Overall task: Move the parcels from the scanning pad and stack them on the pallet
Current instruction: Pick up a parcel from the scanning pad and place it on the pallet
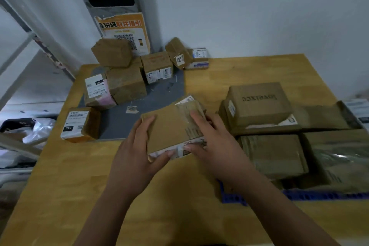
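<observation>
Parcels (123, 78) sit on the grey scanning pad (165, 90) at the far left of the desk (69, 185). One flat parcel (169, 128) is held over the desk's middle, by the pad's near right corner. The left hand (135, 154) grips its left edge and the right hand (211, 142) its right edge, with fingers (196, 118) curled over the top and thumbs on the near side. The blue pallet (299, 194) with its stacked boxes (257, 104) lies directly to the right, so the right hand is nearer and would likely lead the carry across.
</observation>
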